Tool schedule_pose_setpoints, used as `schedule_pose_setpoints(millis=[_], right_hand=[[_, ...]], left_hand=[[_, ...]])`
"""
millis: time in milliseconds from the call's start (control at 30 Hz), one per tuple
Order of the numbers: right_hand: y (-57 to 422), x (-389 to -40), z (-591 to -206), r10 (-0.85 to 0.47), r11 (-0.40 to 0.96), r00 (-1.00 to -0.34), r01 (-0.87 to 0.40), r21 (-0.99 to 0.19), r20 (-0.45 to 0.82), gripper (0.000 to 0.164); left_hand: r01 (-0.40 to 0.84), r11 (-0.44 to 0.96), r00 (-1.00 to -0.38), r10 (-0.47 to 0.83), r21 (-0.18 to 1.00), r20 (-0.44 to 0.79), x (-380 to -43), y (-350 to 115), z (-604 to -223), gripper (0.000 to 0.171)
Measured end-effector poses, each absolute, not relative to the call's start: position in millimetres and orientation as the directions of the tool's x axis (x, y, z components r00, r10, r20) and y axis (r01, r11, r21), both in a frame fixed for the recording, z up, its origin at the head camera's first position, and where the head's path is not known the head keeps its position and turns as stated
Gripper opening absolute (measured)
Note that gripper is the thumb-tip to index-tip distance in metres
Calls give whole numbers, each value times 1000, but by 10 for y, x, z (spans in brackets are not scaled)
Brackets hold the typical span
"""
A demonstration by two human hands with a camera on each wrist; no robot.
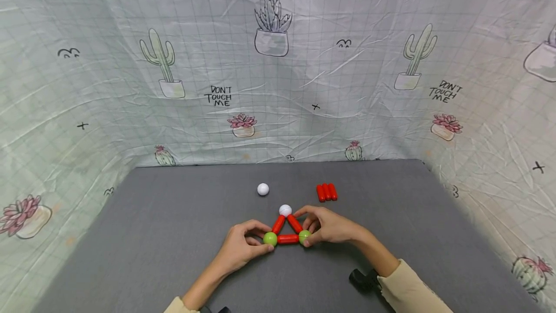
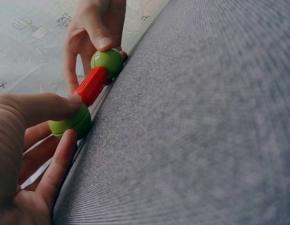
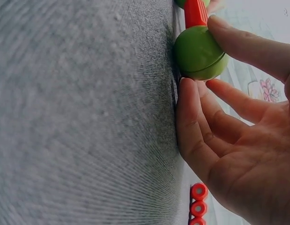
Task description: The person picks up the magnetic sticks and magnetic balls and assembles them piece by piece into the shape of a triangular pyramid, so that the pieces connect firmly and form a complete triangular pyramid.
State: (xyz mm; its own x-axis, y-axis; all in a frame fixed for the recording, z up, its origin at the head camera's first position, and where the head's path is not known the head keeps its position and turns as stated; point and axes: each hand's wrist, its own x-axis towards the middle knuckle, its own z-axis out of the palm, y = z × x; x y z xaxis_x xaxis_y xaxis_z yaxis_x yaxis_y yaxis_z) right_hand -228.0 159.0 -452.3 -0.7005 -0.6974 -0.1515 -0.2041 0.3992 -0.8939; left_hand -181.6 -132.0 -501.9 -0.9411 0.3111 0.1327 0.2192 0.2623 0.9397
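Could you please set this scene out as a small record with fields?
Assembly: triangle; three red ribbed rods as sides, smooth white ball at far corner
Left hand: pinches smooth green ball at left corner
Right hand: holds smooth green ball at right corner
Loose: second white ball; three red rods, side by side
Surface: grey fabric tabletop

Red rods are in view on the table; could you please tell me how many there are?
6: a left rod, a right rod and a near rod joined as a triangle, plus three loose rods side by side beyond the right hand.
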Motion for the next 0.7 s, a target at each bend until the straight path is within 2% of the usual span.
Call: schedule_pose_setpoints(millis=[433,700], right_hand=[[1576,-2277,-4522,-691,392,-708,-196,-899,-147,68],[1589,-2280,-4539,-691,390,-708,-201,-899,-142,68]], left_hand=[[298,281,-925,320,912,204,-1811,-1324,-5030,35],[296,281,-926,317,913,203,-1817,-1318,-5025,36]])
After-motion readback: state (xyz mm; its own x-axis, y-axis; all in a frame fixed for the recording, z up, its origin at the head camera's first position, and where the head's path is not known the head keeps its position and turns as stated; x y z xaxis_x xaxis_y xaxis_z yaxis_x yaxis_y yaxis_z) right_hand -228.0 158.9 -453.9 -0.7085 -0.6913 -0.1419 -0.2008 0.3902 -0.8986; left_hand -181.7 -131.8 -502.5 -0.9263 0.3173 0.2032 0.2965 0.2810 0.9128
